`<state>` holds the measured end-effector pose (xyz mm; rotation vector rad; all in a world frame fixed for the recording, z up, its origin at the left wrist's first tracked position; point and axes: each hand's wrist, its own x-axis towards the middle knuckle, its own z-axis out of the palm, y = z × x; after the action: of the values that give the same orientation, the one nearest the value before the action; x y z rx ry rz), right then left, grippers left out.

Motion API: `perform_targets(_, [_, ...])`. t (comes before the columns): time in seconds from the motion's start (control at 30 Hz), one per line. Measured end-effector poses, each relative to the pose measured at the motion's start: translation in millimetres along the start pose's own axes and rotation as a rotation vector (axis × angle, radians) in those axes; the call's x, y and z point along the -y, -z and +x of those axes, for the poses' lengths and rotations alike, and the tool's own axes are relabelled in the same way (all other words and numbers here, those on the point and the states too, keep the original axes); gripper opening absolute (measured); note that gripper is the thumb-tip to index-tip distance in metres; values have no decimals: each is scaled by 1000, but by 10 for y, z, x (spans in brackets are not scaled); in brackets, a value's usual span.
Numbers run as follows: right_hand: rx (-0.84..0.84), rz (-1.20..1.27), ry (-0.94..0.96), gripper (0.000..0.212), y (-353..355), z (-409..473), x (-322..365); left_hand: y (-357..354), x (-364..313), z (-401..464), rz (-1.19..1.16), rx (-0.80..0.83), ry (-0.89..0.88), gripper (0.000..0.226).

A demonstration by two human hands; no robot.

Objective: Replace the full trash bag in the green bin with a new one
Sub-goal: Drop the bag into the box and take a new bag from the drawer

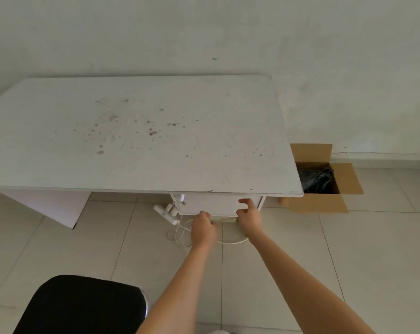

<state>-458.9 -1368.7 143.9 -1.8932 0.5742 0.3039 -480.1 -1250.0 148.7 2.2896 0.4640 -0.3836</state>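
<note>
No green bin is in view. A black trash bag (317, 180) lies inside an open cardboard box (324, 203) on the floor, right of the white desk (141, 131). Both my hands reach under the desk's front edge to a white drawer unit (216, 204). My left hand (203, 229) has its fingers curled at the lower edge of the drawer front. My right hand (249, 214) rests against the drawer front near its right side, thumb and fingers apart, holding nothing.
A white power strip (166, 213) and loose white cables (184, 233) lie on the tiled floor just left of my hands. A black chair seat (83, 307) is at the bottom left. A pale wall stands behind the desk.
</note>
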Motion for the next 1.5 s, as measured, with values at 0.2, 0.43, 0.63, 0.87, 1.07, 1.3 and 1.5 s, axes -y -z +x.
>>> perform_targets(0.2, [-93,-48,253,17,-386,917,-125,-543,52,1013,-105,-197,-256,34])
perform_targets(0.43, [-295,144,819,24,-972,1460,-612,-1141,510,1667,-282,-427,-718,26])
perform_targets(0.63, [-511,117,1106,33,-1145,1738,-737,-1303,727,2001,-212,-652,-1021,25])
perform_targets(0.87, [-711,-210,1135,42,-985,1588,-359,-966,546,1944,-198,-883,-1070,27])
perform_targets(1.07, [-725,-324,1153,29,-980,1578,-281,-898,536,1907,129,-729,-1039,50])
perform_targets(1.3, [-762,-769,1012,44,-966,1377,-117,-816,654,1729,539,-502,-873,65])
perform_targets(1.5, [-725,-638,1063,41,-903,1191,-228,-653,705,1583,234,-696,-1000,38])
